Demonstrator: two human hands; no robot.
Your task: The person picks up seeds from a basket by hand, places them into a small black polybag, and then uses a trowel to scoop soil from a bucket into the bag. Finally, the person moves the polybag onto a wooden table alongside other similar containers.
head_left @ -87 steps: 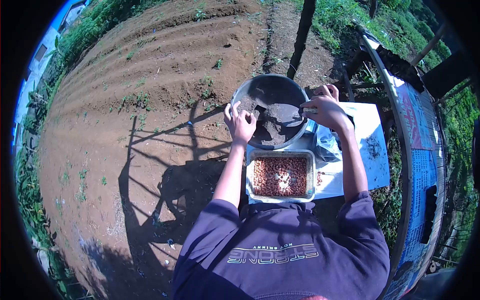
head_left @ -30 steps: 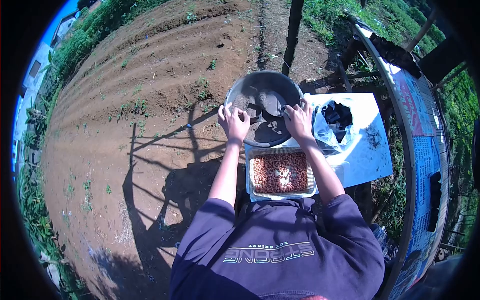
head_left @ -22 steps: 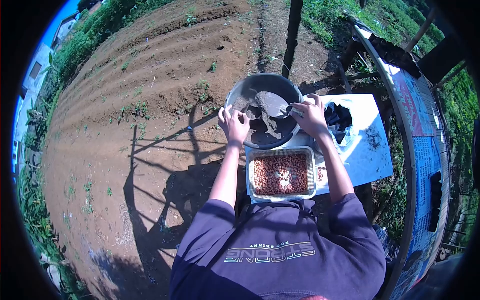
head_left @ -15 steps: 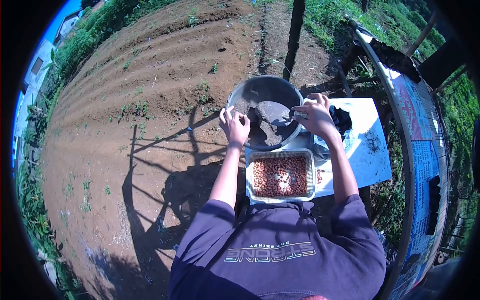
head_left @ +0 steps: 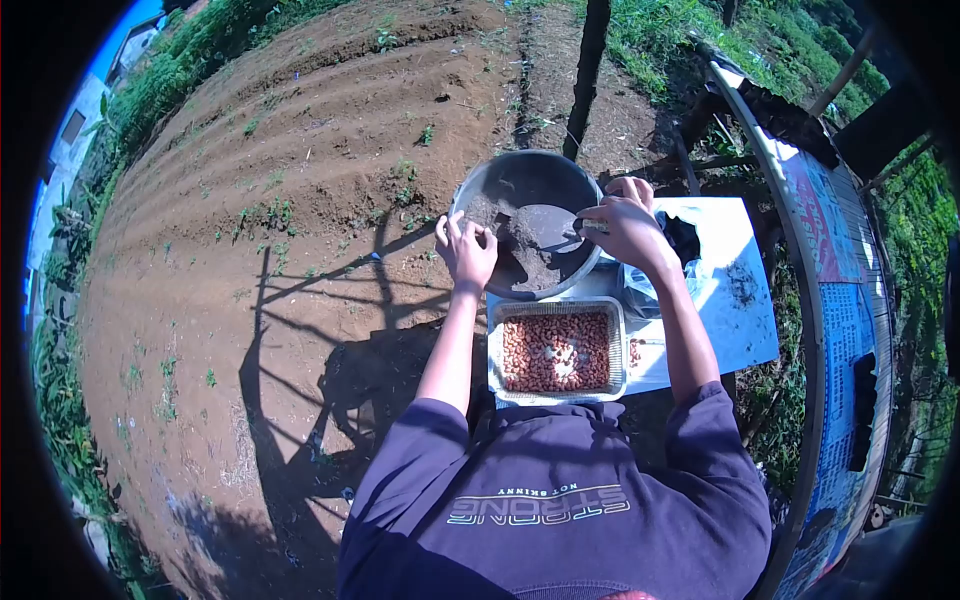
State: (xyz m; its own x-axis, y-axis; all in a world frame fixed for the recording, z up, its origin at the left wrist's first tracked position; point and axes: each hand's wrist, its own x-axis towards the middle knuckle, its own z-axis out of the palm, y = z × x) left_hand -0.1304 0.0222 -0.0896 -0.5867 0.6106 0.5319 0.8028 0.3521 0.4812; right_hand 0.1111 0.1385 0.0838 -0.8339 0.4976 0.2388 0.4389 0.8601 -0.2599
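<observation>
A round dark grey basin (head_left: 525, 165) stands at the far end of the white table, with loose dark soil (head_left: 535, 265) inside. Within it a smooth grey round patch (head_left: 545, 226) catches the light. My left hand (head_left: 467, 252) is closed at the basin's left rim, fingertips curled over the edge. At the right rim, my right hand (head_left: 630, 230) reaches inward with its fingers pinched. A small dark piece shows at those fingertips; I cannot tell what it is. Nearer my body sits a pale rectangular basket (head_left: 620, 350) of reddish-brown beans or nuts (head_left: 530, 350).
The white table (head_left: 740, 310) carries a plastic bag (head_left: 690, 245) with dark contents and a few stray beans (head_left: 634, 352). A wooden post (head_left: 588, 80) rises behind the basin. Tilled brown soil (head_left: 300, 150) lies left; a panelled structure (head_left: 840, 300) borders the right.
The view has shifted slightly, so the basin and basket appear a little further left. Both hands keep nearly the same places at the basin.
</observation>
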